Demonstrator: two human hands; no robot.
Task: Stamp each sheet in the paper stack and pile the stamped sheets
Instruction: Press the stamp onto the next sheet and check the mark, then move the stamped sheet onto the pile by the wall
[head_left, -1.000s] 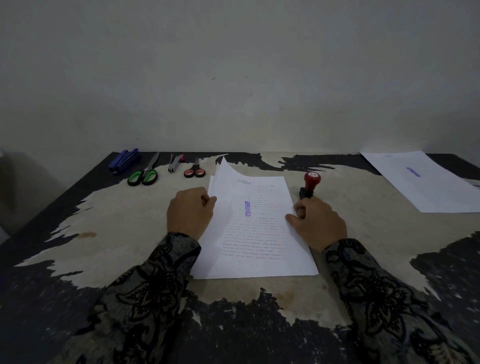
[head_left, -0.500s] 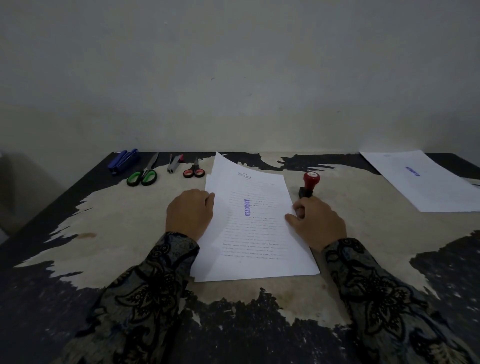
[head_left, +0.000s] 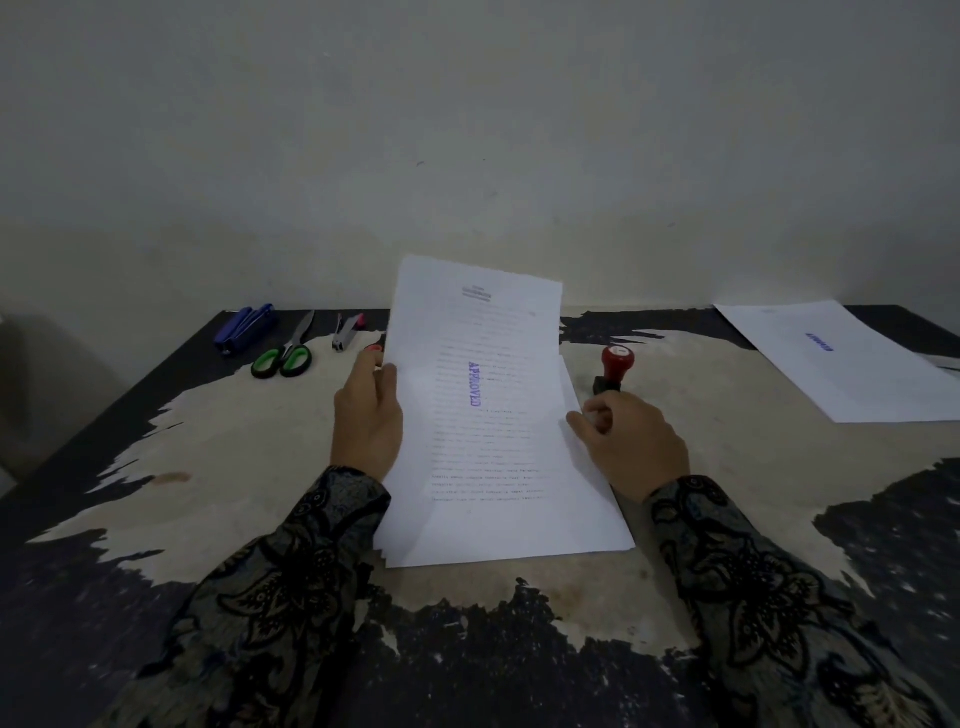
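The dark table (head_left: 156, 597) has a big worn pale patch, under a plain wall (head_left: 467, 130). The left hand (head_left: 366, 415) pinches a stamped sheet (head_left: 483, 364); the right hand (head_left: 631, 441) seems to grip the stamp (head_left: 615, 366).

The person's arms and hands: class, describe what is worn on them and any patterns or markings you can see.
Both arms wear long sleeves of dark fabric printed with a batik-like pattern of large flowers and curling leaves in muted grey-brown tones. The left sleeve and right sleeve end at the wrists. The left hand and right hand are bare: no gloves, rings or watch show.
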